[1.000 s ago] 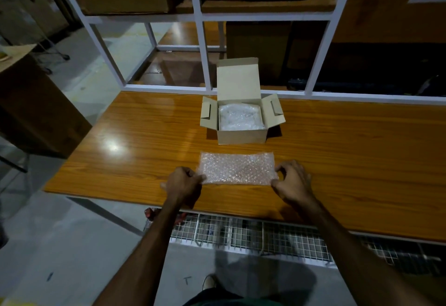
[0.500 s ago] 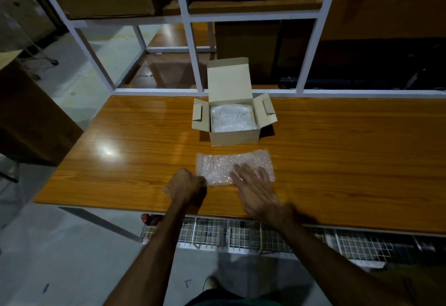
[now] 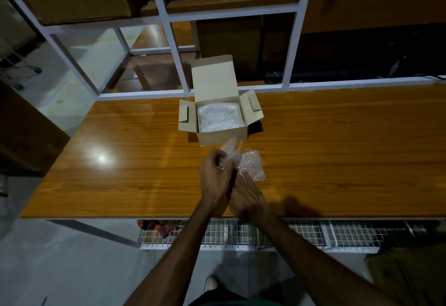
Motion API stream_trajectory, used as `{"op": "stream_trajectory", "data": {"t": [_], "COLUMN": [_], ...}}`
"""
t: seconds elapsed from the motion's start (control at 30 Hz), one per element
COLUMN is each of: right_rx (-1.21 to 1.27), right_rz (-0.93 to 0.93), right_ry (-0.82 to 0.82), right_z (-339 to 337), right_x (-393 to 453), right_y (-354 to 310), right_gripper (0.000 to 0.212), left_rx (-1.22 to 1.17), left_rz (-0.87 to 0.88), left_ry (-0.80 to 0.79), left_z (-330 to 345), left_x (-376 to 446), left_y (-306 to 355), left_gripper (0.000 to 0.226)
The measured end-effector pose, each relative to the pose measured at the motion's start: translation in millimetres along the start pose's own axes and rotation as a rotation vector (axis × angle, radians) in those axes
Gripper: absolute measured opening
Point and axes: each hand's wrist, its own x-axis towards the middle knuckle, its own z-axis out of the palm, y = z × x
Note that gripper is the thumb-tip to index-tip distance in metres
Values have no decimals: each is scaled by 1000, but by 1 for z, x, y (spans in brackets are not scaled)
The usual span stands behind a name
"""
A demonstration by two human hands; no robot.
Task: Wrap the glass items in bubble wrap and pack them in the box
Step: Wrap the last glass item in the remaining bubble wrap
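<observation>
the bubble wrap sheet (image 3: 249, 165) is a clear, dimpled piece, pale and slightly shiny, partly lifted off the wooden table (image 3: 337, 151) just in front of the box. its left part is gathered up and blurred, rising toward the box's front wall, while its right part lies lower, near or on the table top. the left hand (image 3: 214, 180) is closed around the gathered left edge, fingers curled and pinching the wrap. the right hand (image 3: 246, 197) sits just beside and partly under the left, its fingers reaching onto the lower edge of the sheet; whether it grips or only presses cannot be told through the blur.

just beyond the hands stands the cardboard box (image 3: 223, 137), open, its lid flap upright at the back and two side flaps spread outward. inside it lies a bubble-wrapped bundle (image 3: 220, 117), white and crinkled, filling most of the opening; what it holds is hidden.

behind the table runs a white metal shelf frame (image 3: 169, 30) with large brown cartons on it. below the table's near edge sits a wire mesh tray (image 3: 301, 233).
</observation>
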Motion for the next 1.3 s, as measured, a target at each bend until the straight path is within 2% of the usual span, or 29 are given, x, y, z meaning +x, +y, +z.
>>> {"op": "stream_trajectory", "data": {"t": [0.13,0.27,0.33,0.37,0.4,0.47,0.5,0.57,0.63,0.67,0.7,0.73,0.8,0.87,0.97,1.03,1.07,1.13,1.2,1.27,1.3], "right_rx": [-2,-11,83,174,267,372,372,344,254,153,68,37,83,193,443,522,545,583,588,584,544], "right_rz": [-62,0,-15,2,41,165,171,70,-61,-114,-124,-134,-132,-38,350,547,617,785,865,834,817], "right_ry": [226,137,103,101,126,172,217,270,222,145,24,-54,-70,39,283,472,496,383,288,241,213], "right_z": [9,2,3,8,10,14,11,0,-11,-13,-12,-12,-15,-21,-31,-34,-35,-40,-43,-44,-44], "right_x": [-32,-59,-64,-66,-66,-69,-70,-68,-66,-64,-64,-65,-69,-75,-76,-62,-50,-26,-8,4,8], "right_y": [-1,-3,0,3,4,1,2,3,8,14,21,26,35,45,46,46,47,50,51,49,48], "right_gripper": [34,39,34,38,51,90,92,54,25,27,38,46,43,31,19,14,21,52,81,92,93], "left_rx": [28,50,48,56,64,111,149,199,216,224,262,305,379,415,464,526,573,650,667,642,618], "left_rz": [-41,1,57,71,73,32,4,-76,-91,-83,-80,-71,-8,77,168,103,51,-80,-230,-354,-385], "left_ry": [-103,-183,-167,-160,-162,-234,-309,-524,-629,-627,-624,-629,-617,-572,-447,-379,-344,-283,-241,-229,-230], "left_z": [18,29,34,38,42,47,49,48,43,41,37,34,32,34,34,30,28,25,23,21,21], "left_x": [-1,-10,-13,-12,-10,-6,-5,-5,0,6,11,14,17,13,7,2,1,1,1,2,4], "left_y": [-8,-12,-8,-7,-7,-4,-1,5,-1,-8,-13,-15,-15,-14,-24,-26,-24,-23,-26,-24,-23], "left_gripper": [18,20,22,20,17,13,19,29,26,25,22,28,42,41,37,49,60,92,115,115,107]}}
